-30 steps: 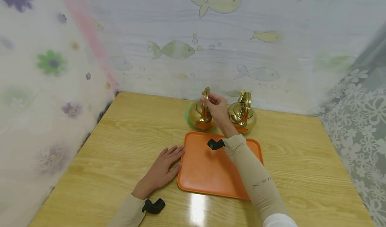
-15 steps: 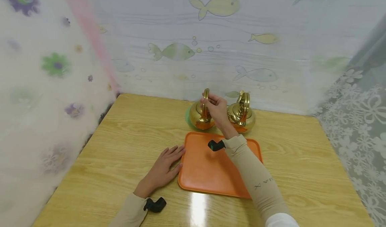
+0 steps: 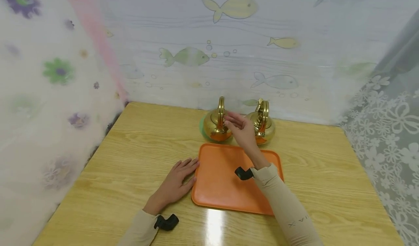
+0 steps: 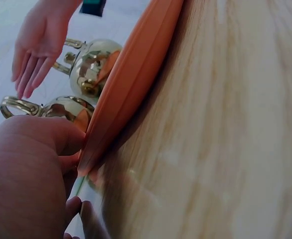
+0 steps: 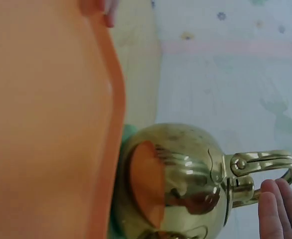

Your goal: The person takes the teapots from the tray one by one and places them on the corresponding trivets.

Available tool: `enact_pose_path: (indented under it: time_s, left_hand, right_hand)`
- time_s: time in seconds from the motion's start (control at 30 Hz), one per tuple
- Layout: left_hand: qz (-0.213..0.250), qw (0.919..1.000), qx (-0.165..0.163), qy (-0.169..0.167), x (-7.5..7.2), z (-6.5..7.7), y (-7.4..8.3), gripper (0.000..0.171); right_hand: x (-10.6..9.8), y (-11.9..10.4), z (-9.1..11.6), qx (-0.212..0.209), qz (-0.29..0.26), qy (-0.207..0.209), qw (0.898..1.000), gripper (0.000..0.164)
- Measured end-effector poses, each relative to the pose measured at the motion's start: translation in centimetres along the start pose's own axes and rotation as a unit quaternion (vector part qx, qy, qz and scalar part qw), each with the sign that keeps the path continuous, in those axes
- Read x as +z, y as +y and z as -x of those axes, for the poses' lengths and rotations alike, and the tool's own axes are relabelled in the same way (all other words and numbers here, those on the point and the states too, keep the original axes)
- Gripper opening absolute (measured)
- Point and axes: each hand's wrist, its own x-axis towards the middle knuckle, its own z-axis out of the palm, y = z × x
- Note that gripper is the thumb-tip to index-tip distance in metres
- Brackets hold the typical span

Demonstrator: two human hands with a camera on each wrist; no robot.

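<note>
Two shiny brass kettles with upright loop handles stand side by side at the back of the table. The left kettle [image 3: 212, 126] has my right hand [image 3: 243, 131] just to the right of its handle, fingers extended and holding nothing. In the right wrist view, the fingertips [image 5: 268, 204] appear close to the kettle's handle [image 5: 265, 160]. Partly behind my hand is the right kettle [image 3: 269, 131]. In front of both lies an orange tray [image 3: 226, 180]. My left hand [image 3: 176, 182] rests beside the tray, its fingertips at the left rim.
A green round piece [image 3: 203, 129] shows under the left kettle's left side. The wooden table [image 3: 140, 148] meets a fish-print curtain [image 3: 183, 89] at the back, a flowered one [image 3: 49, 104] at left and a lace one [image 3: 392, 158] at right.
My right hand has let go of the left kettle's handle and moved back down and to the right. The left hand and both kettles have stayed in place.
</note>
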Motion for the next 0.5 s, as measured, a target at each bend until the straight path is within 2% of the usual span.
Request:
enact_pose_path:
  time_s: [0.3,0.5]
  left_hand:
    - [-0.004,0.9999,-0.010,-0.013,-0.1,-0.1,-0.2,0.053]
    - [-0.012,0.9997,-0.014,-0.014,-0.5,-0.1,0.0,0.053]
  right_hand:
    - [-2.8,1.1,4.6,-0.002,0.025,-0.009,1.000,0.037]
    - [-6.2,1.7,7.5,-0.020,0.080,-0.036,0.996,0.038]
